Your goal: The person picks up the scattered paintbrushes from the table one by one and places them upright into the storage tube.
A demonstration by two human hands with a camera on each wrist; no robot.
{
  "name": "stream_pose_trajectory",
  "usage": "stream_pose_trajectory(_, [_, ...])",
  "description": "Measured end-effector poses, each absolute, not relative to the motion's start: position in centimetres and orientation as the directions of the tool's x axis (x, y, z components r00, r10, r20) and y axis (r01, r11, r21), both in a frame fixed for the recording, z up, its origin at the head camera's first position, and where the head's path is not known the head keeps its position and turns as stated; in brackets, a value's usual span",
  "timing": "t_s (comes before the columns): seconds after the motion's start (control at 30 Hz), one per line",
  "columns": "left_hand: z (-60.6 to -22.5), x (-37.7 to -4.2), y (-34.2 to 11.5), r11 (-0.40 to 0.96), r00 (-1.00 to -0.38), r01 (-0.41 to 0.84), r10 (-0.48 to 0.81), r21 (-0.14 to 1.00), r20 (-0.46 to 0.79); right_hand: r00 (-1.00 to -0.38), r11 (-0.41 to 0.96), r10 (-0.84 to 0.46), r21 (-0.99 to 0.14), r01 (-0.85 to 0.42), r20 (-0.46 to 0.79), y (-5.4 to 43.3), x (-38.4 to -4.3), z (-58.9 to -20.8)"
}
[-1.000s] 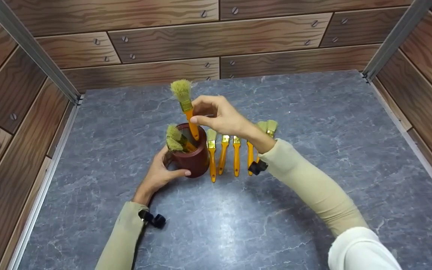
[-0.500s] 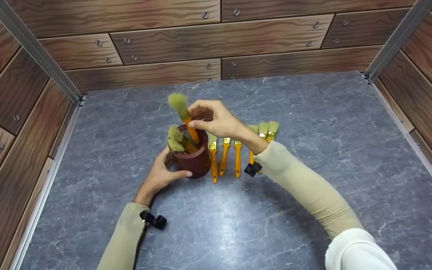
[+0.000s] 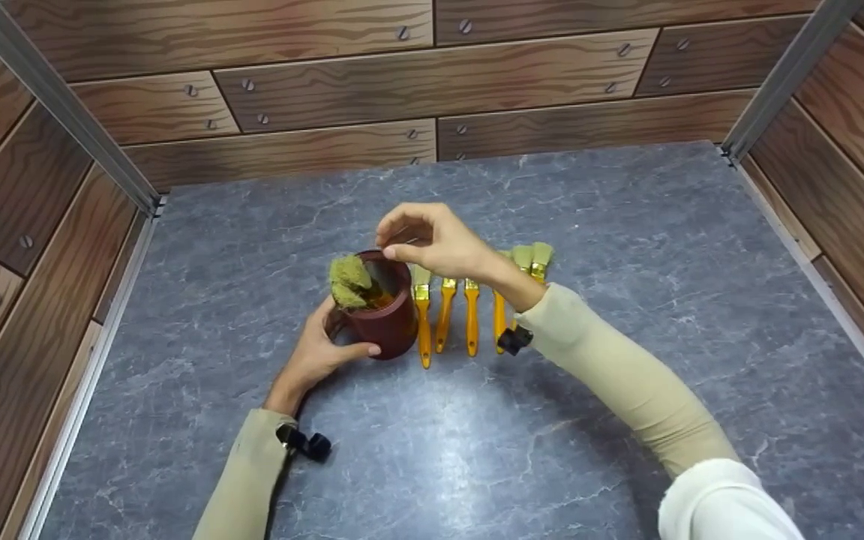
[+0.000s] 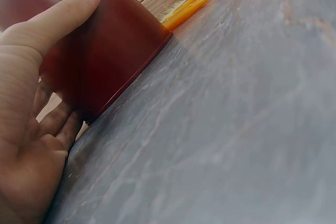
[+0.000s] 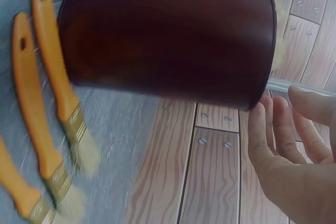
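A dark red-brown cylindrical cup (image 3: 383,334) stands on the table, holding several paintbrushes (image 3: 351,281) whose bristles lean over its left rim. My left hand (image 3: 318,351) grips the cup from the left, thumb along the front and fingers reaching behind; the left wrist view shows that thumb (image 4: 63,17) lying on the cup wall. Above the right side of the rim is my right hand (image 3: 439,240), its fingers loosely bent and nothing between them. The right wrist view has these fingertips (image 5: 258,114) right by the cup's rim.
Right of the cup, several paintbrushes with orange handles (image 3: 472,322) lie in a row, bristles away from me; the right forearm partly covers some. Wood-patterned walls (image 3: 327,90) enclose the grey marbled table (image 3: 417,457) at the back and sides.
The paintbrush that my right hand held upright over the cup has been lowered into it and let go, joining the others. My left hand keeps its place on the cup.
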State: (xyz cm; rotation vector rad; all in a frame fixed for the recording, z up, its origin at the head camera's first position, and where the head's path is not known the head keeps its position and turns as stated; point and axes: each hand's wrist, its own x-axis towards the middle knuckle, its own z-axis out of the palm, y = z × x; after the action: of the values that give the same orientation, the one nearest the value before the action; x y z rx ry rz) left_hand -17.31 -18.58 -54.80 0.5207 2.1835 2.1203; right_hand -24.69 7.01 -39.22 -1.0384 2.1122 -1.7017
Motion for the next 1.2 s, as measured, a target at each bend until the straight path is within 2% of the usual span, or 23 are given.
stream_pose_trajectory(0.47, [-54.9, -17.2, -18.6, 0.013, -0.950, 0.196, 0.251, 0.980, 0.187, -0.813, 0.259, -0.560, -0.898, -0.356, 0.161, 13.6, -24.4, -39.7])
stream_pose_trajectory(0.8, [-54.9, -17.1, -18.5, 0.015, -0.952, 0.183, 0.253, 0.983, 0.174, -0.866, 0.393, -0.489, -0.860, -0.325, 0.104, 18.4, -24.3, -41.4])
stream_pose_trajectory(1.2, [-54.9, -17.0, -18.4, 0.020, -0.947, 0.193, 0.267, 0.981, 0.181, -0.921, 0.566, -0.388, -0.778, -0.271, 0.039, 21.9, -23.6, -44.2])
